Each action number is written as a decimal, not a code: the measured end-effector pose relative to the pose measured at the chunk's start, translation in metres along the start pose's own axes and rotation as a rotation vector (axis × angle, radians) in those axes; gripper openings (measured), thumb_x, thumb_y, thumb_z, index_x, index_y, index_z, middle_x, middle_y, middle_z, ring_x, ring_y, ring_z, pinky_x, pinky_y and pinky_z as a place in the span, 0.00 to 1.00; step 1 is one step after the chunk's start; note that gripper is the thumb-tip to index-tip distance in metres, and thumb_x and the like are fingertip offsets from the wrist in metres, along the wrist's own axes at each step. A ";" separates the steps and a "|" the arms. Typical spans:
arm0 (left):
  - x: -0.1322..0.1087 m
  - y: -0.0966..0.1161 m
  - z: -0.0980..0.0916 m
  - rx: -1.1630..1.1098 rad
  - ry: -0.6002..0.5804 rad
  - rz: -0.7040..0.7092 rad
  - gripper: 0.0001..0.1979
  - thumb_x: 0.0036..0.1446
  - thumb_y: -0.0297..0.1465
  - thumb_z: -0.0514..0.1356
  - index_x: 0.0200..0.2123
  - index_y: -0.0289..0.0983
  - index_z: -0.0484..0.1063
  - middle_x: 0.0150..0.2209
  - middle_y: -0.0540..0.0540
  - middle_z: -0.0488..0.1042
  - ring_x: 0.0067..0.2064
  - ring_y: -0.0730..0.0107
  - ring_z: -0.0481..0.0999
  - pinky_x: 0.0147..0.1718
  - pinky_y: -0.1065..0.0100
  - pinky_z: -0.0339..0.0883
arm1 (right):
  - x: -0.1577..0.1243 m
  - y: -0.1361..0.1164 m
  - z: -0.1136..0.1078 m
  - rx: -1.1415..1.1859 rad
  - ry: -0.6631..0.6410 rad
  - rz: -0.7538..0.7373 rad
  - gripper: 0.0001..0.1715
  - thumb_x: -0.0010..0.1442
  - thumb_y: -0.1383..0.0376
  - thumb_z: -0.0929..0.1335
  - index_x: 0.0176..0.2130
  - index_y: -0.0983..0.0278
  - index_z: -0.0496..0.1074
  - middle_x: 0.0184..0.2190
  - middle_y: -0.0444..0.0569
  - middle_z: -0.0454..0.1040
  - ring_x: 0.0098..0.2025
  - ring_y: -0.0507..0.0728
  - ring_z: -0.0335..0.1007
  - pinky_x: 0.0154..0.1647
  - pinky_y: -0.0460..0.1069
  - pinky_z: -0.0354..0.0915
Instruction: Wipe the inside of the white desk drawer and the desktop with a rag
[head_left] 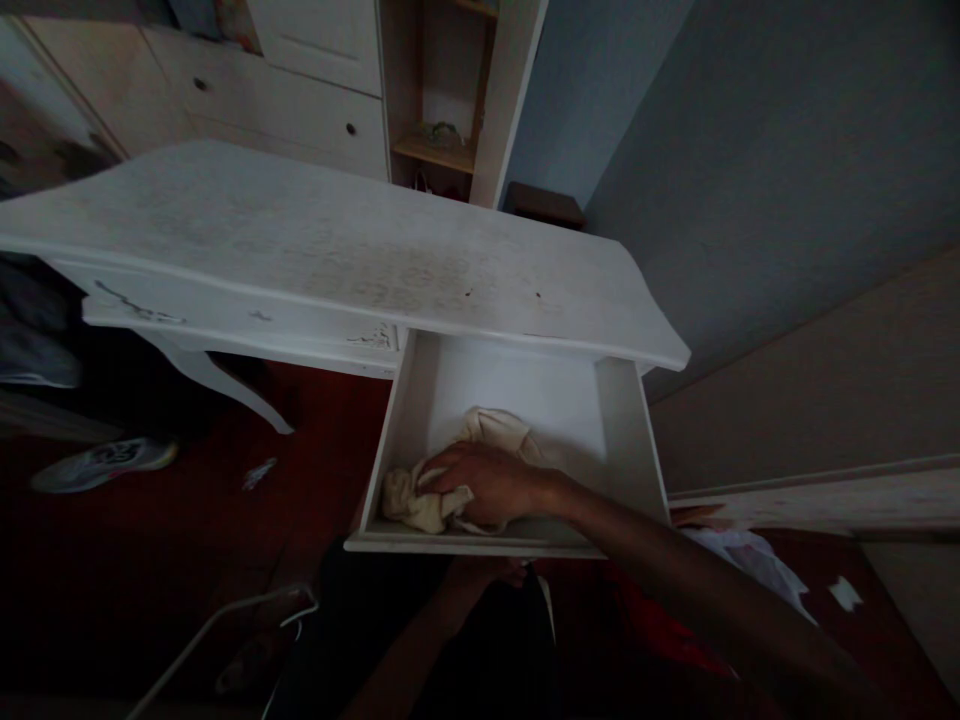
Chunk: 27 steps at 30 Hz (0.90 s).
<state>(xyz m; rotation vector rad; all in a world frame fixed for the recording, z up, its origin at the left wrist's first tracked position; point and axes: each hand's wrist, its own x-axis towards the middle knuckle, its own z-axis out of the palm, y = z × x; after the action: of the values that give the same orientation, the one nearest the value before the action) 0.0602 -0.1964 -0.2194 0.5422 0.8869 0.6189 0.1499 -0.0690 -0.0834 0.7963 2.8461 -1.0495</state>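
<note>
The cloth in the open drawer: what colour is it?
Cream, plain with no pattern; the cloth under the right hand shows best in the head view.

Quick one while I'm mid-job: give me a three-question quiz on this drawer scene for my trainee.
1. True or false: the drawer under the desk is pulled open.
2. What does the right hand press on? A) a shoe B) a cloth C) a hanger
3. Fill in: the left hand is below the drawer's ____ edge.

Key
1. True.
2. B: it lies on the cream cloth inside the drawer, fingers bent over it.
3. Front; that hand is dim and partly hidden, so its grip cannot be told.
</note>
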 end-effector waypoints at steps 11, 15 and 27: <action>0.006 -0.006 -0.007 0.168 0.010 0.033 0.20 0.40 0.49 0.72 0.21 0.36 0.79 0.31 0.41 0.82 0.40 0.53 0.79 0.49 0.57 0.68 | -0.115 0.005 -0.021 0.105 -0.043 0.263 0.37 0.48 0.78 0.67 0.56 0.58 0.72 0.54 0.50 0.75 0.56 0.59 0.71 0.55 0.53 0.66; 0.010 -0.012 -0.014 0.230 -0.006 0.017 0.18 0.41 0.48 0.71 0.21 0.38 0.79 0.31 0.44 0.82 0.41 0.54 0.79 0.49 0.57 0.67 | -0.153 0.009 -0.021 -0.014 -0.059 0.374 0.35 0.49 0.79 0.68 0.54 0.57 0.72 0.48 0.50 0.76 0.50 0.59 0.73 0.50 0.51 0.68; 0.008 -0.008 -0.011 0.170 -0.019 0.001 0.21 0.38 0.50 0.72 0.22 0.37 0.80 0.33 0.42 0.83 0.40 0.54 0.79 0.49 0.56 0.68 | -0.144 0.032 0.001 -0.597 0.107 0.783 0.25 0.56 0.70 0.70 0.54 0.63 0.68 0.49 0.62 0.72 0.48 0.69 0.71 0.37 0.55 0.69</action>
<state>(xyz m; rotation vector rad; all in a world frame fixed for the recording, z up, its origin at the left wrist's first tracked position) 0.0570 -0.1944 -0.2349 0.7003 0.9263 0.5409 0.2894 -0.1152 -0.0787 1.6646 2.2897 -0.0590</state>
